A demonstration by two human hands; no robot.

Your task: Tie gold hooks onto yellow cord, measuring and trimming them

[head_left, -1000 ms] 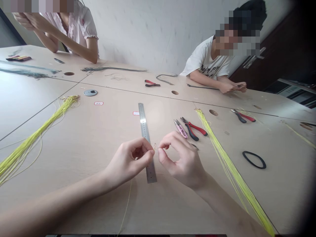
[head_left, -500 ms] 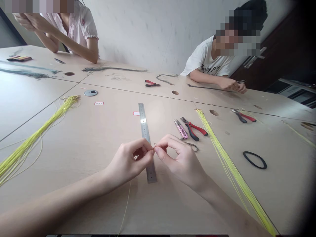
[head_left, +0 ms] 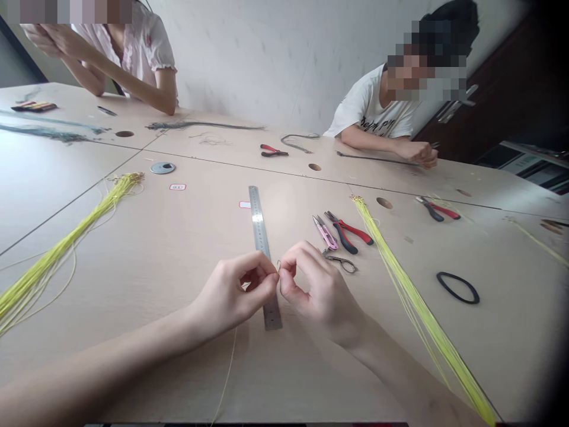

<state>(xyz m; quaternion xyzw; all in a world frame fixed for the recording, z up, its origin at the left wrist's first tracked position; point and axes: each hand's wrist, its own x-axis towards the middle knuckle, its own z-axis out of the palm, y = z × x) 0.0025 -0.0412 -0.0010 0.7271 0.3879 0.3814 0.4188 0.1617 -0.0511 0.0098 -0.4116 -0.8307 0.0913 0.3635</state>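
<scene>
"what's at the far left?"

"a long bundle of yellow cord (head_left: 57, 261) lying on the pale wood table (head_left: 133, 350), with a co-worker in a pink top (head_left: 128, 53) behind it, forearms near the table edge."

"and your left hand (head_left: 235, 284)?"

"curled nearly shut, thumb and first finger pinched on a thin yellow cord (head_left: 232, 362). a small gold loop (head_left: 279, 265) pokes up just past the fingertips, over the edge of a steel ruler (head_left: 260, 231)."

"the right hand (head_left: 315, 290)?"

"curled too, thumb and fingers closing in right beside the loop. i can't tell if it has hold of it."

"what's past that?"

"pink thread snips (head_left: 326, 233), red-handled pliers (head_left: 358, 233) and small scissors (head_left: 342, 264) near the right hand, then a second yellow cord bundle (head_left: 427, 326) and a black rubber ring (head_left: 457, 288). further back, a co-worker in a white t-shirt (head_left: 368, 112) has both hands together at the end of a dark cord (head_left: 373, 158)."
</scene>
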